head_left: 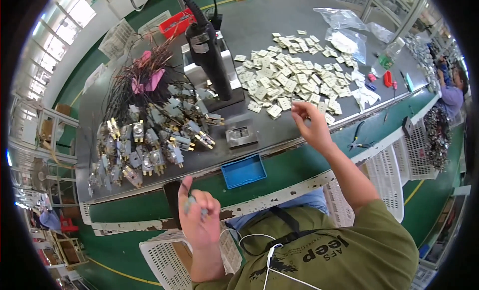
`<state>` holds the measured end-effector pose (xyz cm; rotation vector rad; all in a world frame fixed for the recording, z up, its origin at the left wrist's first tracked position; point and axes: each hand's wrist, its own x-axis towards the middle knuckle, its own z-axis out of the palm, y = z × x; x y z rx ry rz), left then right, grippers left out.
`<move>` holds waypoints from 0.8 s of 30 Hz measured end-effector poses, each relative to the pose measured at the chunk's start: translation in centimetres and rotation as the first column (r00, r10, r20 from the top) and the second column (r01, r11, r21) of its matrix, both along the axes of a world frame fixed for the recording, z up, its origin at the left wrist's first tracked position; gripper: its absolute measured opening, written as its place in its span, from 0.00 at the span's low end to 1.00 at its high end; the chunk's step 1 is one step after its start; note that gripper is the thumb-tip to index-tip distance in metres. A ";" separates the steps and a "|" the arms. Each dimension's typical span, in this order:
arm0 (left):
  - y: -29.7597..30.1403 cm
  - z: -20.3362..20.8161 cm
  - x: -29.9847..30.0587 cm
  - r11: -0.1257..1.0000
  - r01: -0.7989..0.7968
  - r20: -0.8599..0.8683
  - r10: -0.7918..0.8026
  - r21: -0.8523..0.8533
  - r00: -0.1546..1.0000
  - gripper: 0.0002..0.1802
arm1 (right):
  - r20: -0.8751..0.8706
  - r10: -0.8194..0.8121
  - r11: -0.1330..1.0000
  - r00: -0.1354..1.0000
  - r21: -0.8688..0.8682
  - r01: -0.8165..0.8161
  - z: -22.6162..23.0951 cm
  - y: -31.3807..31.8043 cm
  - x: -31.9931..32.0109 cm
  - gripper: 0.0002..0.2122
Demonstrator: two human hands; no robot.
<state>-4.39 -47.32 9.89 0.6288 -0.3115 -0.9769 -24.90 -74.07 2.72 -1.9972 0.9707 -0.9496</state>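
My left hand [198,215] is raised in front of the bench edge, its fingers curled round a small grey-green part [189,205] mostly hidden by them. At the near side of a spread heap of small cream plates [287,80], my right hand [314,128] hovers with thumb and fingers apart and nothing visible between them. Between the hands stand a metal block fixture [240,135] with a slot in its top and a shallow blue tray [243,172]. Metal and grey plastic assemblies [147,145] with dark wires lie heaped on the left.
A black cylindrical tool [212,65] with a cable stands upright behind the fixture. Pliers [356,135], a bottle [391,53] and plastic bags [344,33] lie to the right. A red bin [177,23] is at the back. White baskets [169,262] stand below the bench; another person works far right.
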 end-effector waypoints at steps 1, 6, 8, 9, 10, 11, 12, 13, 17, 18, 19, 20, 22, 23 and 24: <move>0.0 0.4 -1.5 0.998 -0.049 0.111 0.045 0.026 0.993 0.32 | -0.034 -0.041 0.987 0.999 -0.159 0.035 0.3 -1.3 0.3 0.11; 0.8 0.8 -5.3 0.987 -0.021 0.003 0.021 0.160 1.000 0.34 | -0.403 -0.177 0.861 0.898 -0.505 -0.057 0.0 -7.6 1.7 0.13; 1.1 -0.3 -6.9 0.998 -0.003 0.034 0.001 0.067 0.999 0.35 | -0.548 -0.178 0.861 0.817 -0.489 -0.141 -1.1 -9.7 1.8 0.14; 1.5 -0.9 -7.4 1.000 0.009 0.074 -0.008 -0.018 0.997 0.36 | -0.553 -0.167 0.861 0.817 -0.485 -0.152 -0.9 -9.6 2.2 0.14; 1.9 -1.2 -7.7 0.999 0.035 0.081 -0.033 -0.024 0.996 0.41 | -0.571 -0.157 0.878 0.805 -0.454 -0.151 -0.6 -9.6 2.3 0.15; 2.1 -1.4 -8.1 0.999 0.026 0.077 -0.024 -0.019 0.997 0.41 | -0.589 -0.148 0.894 0.794 -0.424 -0.148 -0.3 -9.4 2.5 0.15; 1.8 -1.1 -8.3 0.999 0.037 0.075 -0.035 -0.018 0.997 0.43 | -0.585 -0.147 0.920 0.797 -0.377 -0.106 0.0 -9.2 2.5 0.18; 1.8 -1.0 -8.4 0.999 0.042 0.077 -0.041 -0.013 0.996 0.46 | -0.586 -0.136 0.921 0.799 -0.371 -0.116 0.0 -9.1 2.7 0.18; 1.9 -0.2 -8.6 0.976 0.216 0.210 -0.219 0.037 0.953 0.50 | -0.474 -0.062 0.944 0.878 -0.313 -0.103 1.4 -7.9 2.0 0.24; 2.0 -0.5 -8.4 0.955 0.297 0.311 -0.283 0.001 0.907 0.53 | -0.432 -0.016 0.947 0.902 -0.297 -0.126 2.2 -7.2 1.8 0.24; 1.9 -0.3 -8.4 0.962 0.273 0.316 -0.261 0.006 0.912 0.53 | -0.389 0.028 0.947 0.921 -0.284 -0.149 2.8 -6.6 1.7 0.24; 1.5 -0.2 -8.6 0.958 0.288 0.412 -0.267 0.012 0.871 0.54 | -0.317 0.071 0.962 0.946 -0.228 -0.149 3.1 -5.8 1.5 0.24; 0.9 -0.3 -8.5 0.965 0.263 0.493 -0.238 0.020 0.837 0.53 | -0.175 0.189 0.977 0.966 -0.070 -0.204 3.5 -4.4 1.3 0.25; 0.4 -0.5 -7.7 0.967 0.253 0.490 -0.232 0.023 0.840 0.53 | -0.177 0.199 0.975 0.964 -0.066 -0.214 3.7 -3.3 1.3 0.25; -0.1 -0.7 -6.3 0.973 0.203 0.597 -0.226 0.106 0.770 0.50 | -0.055 0.269 0.963 0.962 0.037 -0.267 4.2 -2.1 1.4 0.26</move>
